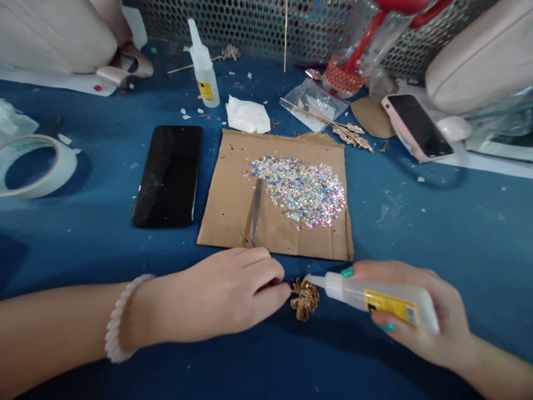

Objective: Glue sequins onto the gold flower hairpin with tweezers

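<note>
My left hand (pixel 220 294) is closed, thumb and finger pinched at the side of a small gold decorative flower (pixel 306 301). Its stem is mostly hidden by the fingers. In my right hand (pixel 443 319) lies a clear glue bottle (pixel 353 293) with a yellow label, tilted sideways. The nozzle tip meets the upper right edge of the flower. Just beyond my left hand, a pair of metal tweezers (pixel 256 211) rests on a cardboard sheet (pixel 225 194). Shiny multicoloured rhinestones (pixel 308 191) are spread over the cardboard's right half.
A black phone (pixel 169 176) lies left of the cardboard, with a tape roll (pixel 62 166) farther left. Behind stand another glue bottle (pixel 205 75), a crumpled white tissue (pixel 249 115) and gold sprigs (pixel 352 135). A pink-cased phone (pixel 418 128) lies at the back right.
</note>
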`<state>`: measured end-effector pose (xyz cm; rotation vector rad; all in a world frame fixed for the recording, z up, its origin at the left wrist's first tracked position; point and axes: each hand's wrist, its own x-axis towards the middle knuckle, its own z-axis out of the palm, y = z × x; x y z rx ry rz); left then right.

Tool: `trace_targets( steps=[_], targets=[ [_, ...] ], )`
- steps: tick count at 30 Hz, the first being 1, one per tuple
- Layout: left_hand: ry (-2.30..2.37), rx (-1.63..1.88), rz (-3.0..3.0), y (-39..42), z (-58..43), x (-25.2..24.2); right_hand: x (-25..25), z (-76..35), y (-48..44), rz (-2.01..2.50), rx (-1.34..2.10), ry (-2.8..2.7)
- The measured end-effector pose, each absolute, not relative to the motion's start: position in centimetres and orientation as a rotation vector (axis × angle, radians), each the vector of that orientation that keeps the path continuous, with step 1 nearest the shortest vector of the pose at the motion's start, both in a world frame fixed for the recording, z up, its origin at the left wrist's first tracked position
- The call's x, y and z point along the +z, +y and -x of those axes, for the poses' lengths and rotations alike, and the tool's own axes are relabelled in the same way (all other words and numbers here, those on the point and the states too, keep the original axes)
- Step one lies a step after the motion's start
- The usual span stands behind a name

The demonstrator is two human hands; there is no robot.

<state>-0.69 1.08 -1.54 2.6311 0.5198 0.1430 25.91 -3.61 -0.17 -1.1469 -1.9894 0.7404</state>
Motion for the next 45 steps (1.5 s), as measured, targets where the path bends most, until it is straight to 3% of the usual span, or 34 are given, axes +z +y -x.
trace_targets(
  steps=[45],
  targets=[
    [0.398, 0.216, -2.725, 1.15, 0.91, -1.56, -0.24, -26.12, -3.74, 1.224, 0.713, -1.971]
  ],
)
